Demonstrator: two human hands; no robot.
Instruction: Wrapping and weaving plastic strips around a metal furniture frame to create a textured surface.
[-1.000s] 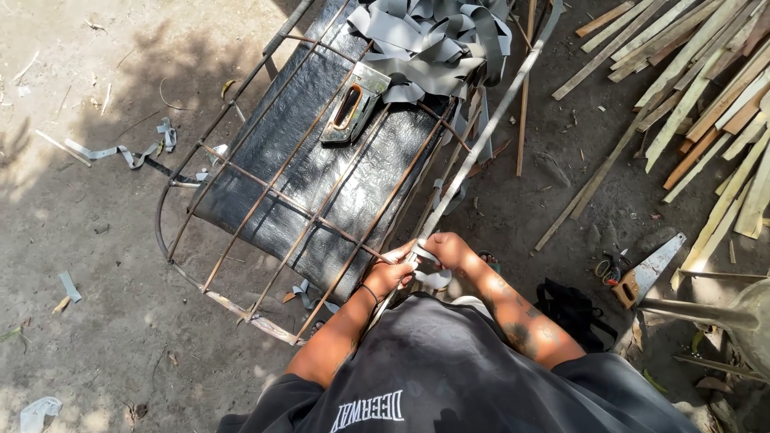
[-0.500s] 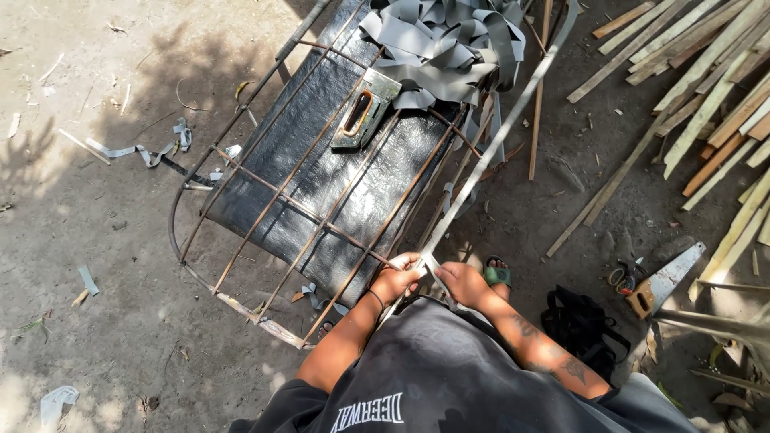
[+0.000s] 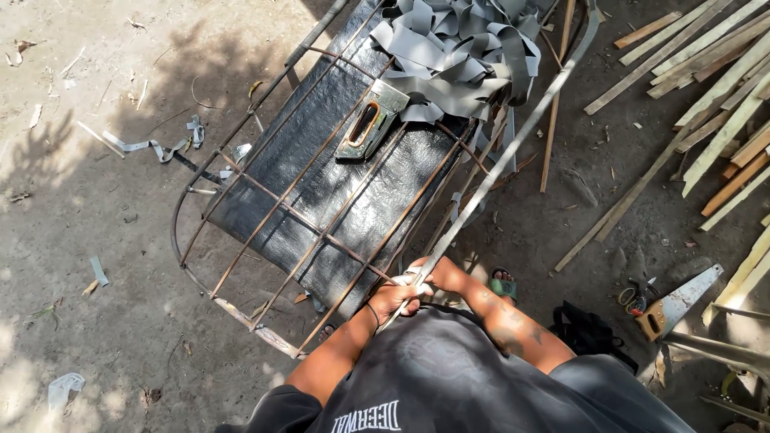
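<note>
Bare, sunlit dirt ground [image 3: 120,321] carries a rusty wire frame [image 3: 265,240] over a black panel [image 3: 321,192], with grey straps [image 3: 457,56] piled at the panel's far edge. The long grey strip [image 3: 513,144], judged light, stiff yet springy, is gripped at its near end by the closed left hand [image 3: 393,298] and right hand [image 3: 437,277], beside the frame's near edge. No labels or packages are visible; a handsaw [image 3: 682,301] lies at right.

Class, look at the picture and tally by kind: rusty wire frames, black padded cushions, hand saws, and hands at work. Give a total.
Rusty curved metal wire frame: 1
Black padded rectangular cushion: 1
Hand saw with wooden handle: 1
Hands gripping the long thin pale strip: 2, left hand and right hand
Total: 5
</note>
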